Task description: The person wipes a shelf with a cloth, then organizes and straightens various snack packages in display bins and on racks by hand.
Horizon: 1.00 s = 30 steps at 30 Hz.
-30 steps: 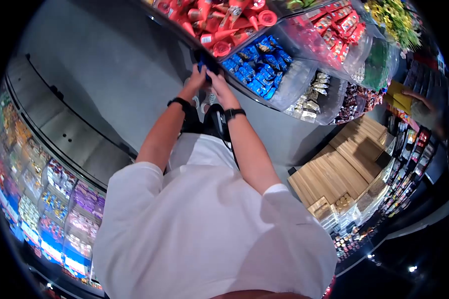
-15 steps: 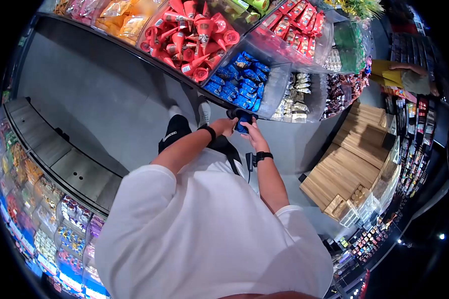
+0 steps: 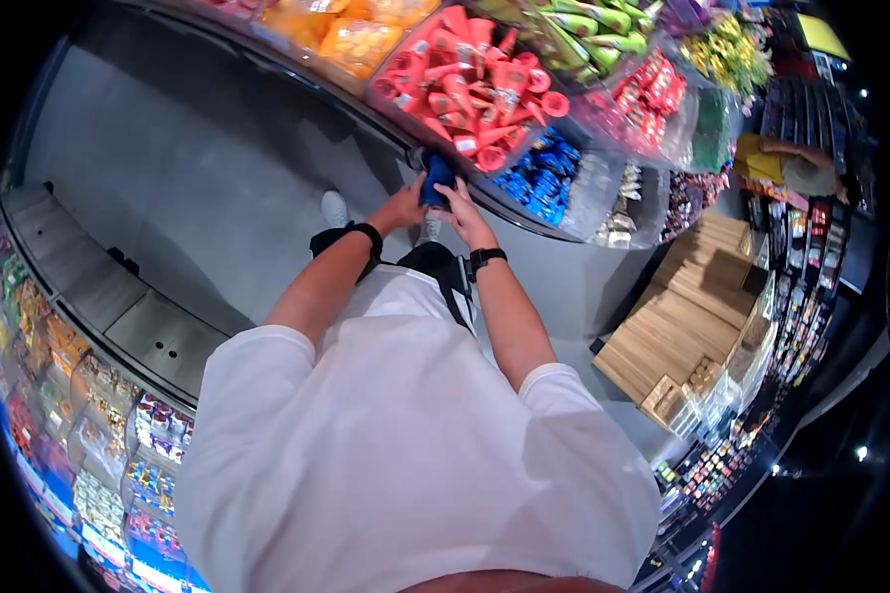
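Between my two hands is a dark blue item [image 3: 437, 178], small and soft-looking; its kind is unclear. My left hand [image 3: 405, 206] grips its left side with curled fingers. From the other side my right hand [image 3: 461, 208] is closed on it, fingers and thumb against its surface. A black rounded part [image 3: 416, 158] shows just beyond my left fingers; whether it belongs to the item I cannot tell. Both hands are low, beside the edge of a candy display bin holding red cone-shaped packs [image 3: 475, 84]. Blue-wrapped sweets [image 3: 544, 178] lie in the compartment to the right.
Orange bags [image 3: 361, 44], green cone packs [image 3: 603, 30] and red packets [image 3: 651, 99] fill nearby bins. Wooden boxes [image 3: 677, 306] stand at right. A low grey ledge [image 3: 109, 277] runs along the left. Another person in yellow [image 3: 756, 158] is at far right.
My hands and the dark blue item have moved left along the display edge. The view has shifted, so the red cone packs and blue sweets now appear farther right.
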{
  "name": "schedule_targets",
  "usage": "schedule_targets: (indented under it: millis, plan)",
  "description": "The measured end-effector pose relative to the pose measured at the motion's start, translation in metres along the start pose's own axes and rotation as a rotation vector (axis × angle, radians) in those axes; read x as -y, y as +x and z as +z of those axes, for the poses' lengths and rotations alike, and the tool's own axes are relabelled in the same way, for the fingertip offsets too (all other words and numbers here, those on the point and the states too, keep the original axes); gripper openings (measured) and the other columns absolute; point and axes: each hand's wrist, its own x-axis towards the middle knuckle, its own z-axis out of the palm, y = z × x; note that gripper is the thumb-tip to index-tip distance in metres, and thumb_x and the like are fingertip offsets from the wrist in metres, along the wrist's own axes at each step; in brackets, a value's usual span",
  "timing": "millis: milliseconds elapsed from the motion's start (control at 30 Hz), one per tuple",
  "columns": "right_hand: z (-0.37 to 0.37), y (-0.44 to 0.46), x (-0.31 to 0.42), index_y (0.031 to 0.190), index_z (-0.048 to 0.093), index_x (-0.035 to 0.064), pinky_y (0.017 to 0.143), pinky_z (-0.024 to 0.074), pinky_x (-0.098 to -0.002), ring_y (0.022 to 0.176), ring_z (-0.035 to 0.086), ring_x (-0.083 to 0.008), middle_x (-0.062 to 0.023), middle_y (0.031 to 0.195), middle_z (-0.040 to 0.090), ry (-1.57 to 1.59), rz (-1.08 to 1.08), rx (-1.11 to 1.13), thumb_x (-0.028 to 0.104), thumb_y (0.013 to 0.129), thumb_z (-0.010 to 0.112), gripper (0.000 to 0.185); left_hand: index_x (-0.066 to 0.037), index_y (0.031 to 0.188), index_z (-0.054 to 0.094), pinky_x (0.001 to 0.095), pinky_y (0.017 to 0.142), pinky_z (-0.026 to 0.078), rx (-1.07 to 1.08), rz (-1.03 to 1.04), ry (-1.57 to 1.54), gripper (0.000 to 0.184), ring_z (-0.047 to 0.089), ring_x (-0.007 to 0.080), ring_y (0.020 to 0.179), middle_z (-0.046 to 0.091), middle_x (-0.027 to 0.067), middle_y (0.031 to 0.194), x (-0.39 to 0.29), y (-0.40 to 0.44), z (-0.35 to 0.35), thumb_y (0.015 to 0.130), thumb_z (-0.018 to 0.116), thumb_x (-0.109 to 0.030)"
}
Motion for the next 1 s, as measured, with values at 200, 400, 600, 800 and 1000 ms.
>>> schedule_targets:
  millis: [200,400,600,800,1000]
  plan:
    - [0.116,0.040,0.043,0.153,0.011,0.0225,0.075,0.0515,-0.0334,0.091,0.062,-0.0238,-0.0128,0.127,0.051,-0.036,-0.038,0.113,0.031,0.081,0.072,0.094,-0.008,0.138,0.035,0.0480,0.097,0.044,-0.320,0.084,-0.118,0.072,0.051,0.0484,0.113,0.049,0.0308,0.123,0.051,-0.017,-0.107,0.077,0.071,-0.020]
    - [0.112,0.046,0.033,0.149,0.019,0.0203,0.075,0.0532,-0.0384,0.080,0.064,-0.0237,-0.0145,0.109,0.059,-0.033,-0.001,0.071,0.031,0.081,0.071,0.086,-0.007,0.135,0.040,0.0475,0.101,0.041,-0.098,0.003,0.154,0.069,0.049,0.0464,0.117,0.049,0.0303,0.123,0.030,-0.017,-0.138,0.077,0.070,-0.029]
    - [0.021,0.036,-0.023,0.124,0.040,0.0204,0.074,0.0505,-0.0441,0.093,0.061,-0.0236,-0.0080,0.111,0.058,0.133,0.017,-0.326,0.032,0.083,0.065,0.050,-0.007,0.133,0.050,0.0445,0.102,0.041,0.301,0.252,-0.026,0.063,0.051,0.0417,0.121,0.053,0.0287,0.128,0.012,0.057,-0.043,0.078,0.068,-0.032]
    - [-0.026,0.003,-0.029,0.114,0.046,0.0211,0.070,0.0504,-0.0394,0.089,0.059,-0.0222,-0.0067,0.106,0.057,0.366,0.113,-0.636,0.032,0.083,0.060,0.036,-0.006,0.131,0.055,0.0424,0.103,0.042,0.673,0.160,0.236,0.067,0.055,0.0389,0.119,0.058,0.0236,0.128,-0.062,0.080,0.007,0.075,0.064,-0.041]
    - [-0.006,0.038,-0.023,0.125,0.043,0.0176,0.061,0.0532,-0.0366,0.089,0.060,-0.0240,-0.0088,0.109,0.058,0.381,0.077,-0.655,0.021,0.089,0.060,0.041,-0.006,0.138,0.048,0.0401,0.102,0.042,0.585,-0.020,-0.018,0.060,0.056,0.0368,0.119,0.057,0.0248,0.128,-0.028,0.077,-0.043,0.085,0.060,-0.031]
